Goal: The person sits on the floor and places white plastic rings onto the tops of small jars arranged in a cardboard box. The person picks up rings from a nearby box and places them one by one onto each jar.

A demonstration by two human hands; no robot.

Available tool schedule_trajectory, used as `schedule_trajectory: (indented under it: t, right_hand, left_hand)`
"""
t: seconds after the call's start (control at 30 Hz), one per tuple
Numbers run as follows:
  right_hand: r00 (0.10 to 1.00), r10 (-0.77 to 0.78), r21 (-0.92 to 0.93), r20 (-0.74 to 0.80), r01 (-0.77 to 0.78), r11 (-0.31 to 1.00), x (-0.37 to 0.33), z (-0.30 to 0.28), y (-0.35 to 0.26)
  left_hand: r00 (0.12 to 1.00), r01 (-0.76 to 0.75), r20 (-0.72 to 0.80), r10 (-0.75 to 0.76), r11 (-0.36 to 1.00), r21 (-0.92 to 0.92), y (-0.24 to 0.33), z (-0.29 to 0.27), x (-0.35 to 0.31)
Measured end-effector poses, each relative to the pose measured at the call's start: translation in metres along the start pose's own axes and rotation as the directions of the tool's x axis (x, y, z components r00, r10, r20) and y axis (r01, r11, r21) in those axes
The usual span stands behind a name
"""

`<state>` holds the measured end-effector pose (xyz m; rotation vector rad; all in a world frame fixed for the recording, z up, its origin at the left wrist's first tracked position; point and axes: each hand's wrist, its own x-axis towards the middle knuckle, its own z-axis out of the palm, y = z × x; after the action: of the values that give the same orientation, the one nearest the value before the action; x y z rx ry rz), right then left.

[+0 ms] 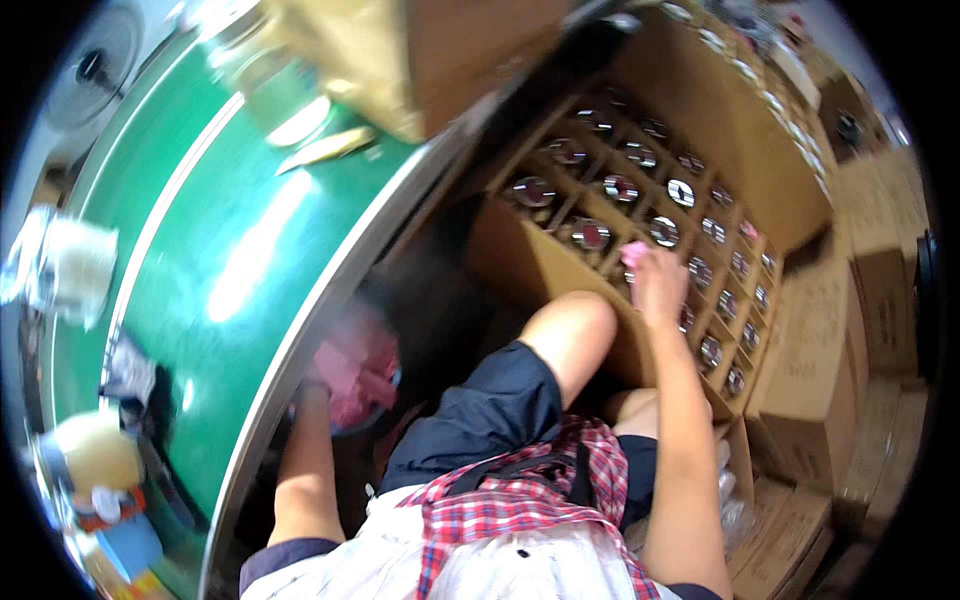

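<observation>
My right hand (660,285) is over a cardboard box (560,262) split into cells by cardboard dividers. Its fingers are closed on a small pink crumpled piece (634,252), paper or cloth, I cannot tell which. Round, shiny glass-like items (592,234) stand in the cells, several with something reddish or pink inside. Low on the left, beside the table edge, my left hand (312,395) is at a heap of pink crumpled pieces (358,372) in a container whose rim barely shows. That hand is blurred and its fingers are hidden.
A green table (255,250) with a metal edge runs along my left. On it are a clear jar (275,85), a plastic-wrapped roll (80,265) and a cream-coloured roll (100,450). A brown carton (480,60) overhangs the far end. Closed cartons (810,370) are stacked at right.
</observation>
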<state>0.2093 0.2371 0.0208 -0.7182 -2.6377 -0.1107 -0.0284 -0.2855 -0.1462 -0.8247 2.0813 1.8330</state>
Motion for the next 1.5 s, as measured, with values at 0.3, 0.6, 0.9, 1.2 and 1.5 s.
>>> schedule_trajectory:
  t: [0.3, 0.6, 0.9, 1.2, 1.5]
  right_hand:
    - [0.929, -0.001, -0.087, 0.369, 0.035, 0.996, -0.026, -0.049, -0.032]
    - [0.711, 0.099, 0.012, 0.696, -0.150, 0.989, 0.000, -0.024, 0.004]
    - [0.984, 0.081, 0.069, 0.162, -0.094, 0.993, -0.021, -0.045, 0.010]
    - [0.983, 0.013, 0.208, 0.184, -0.052, 0.977, -0.035, -0.038, -0.022]
    - [0.987, 0.137, 0.529, -0.079, -0.075, 0.845, -0.069, -0.081, 0.005]
  left_hand:
    - [0.985, 0.104, -0.172, 0.016, 0.742, 0.662, -0.036, -0.032, 0.020]
    - [0.991, 0.078, -0.124, 0.058, 0.502, 0.861, -0.044, -0.026, 0.023]
    - [0.891, -0.233, 0.035, 0.453, 0.388, 0.892, -0.039, -0.041, -0.022]
    - [0.509, -0.715, 0.752, 0.419, 0.692, 0.099, 0.093, 0.051, -0.210]
    - [-0.222, -0.960, 0.524, 0.822, -0.278, 0.030, 0.460, 0.156, -0.237]
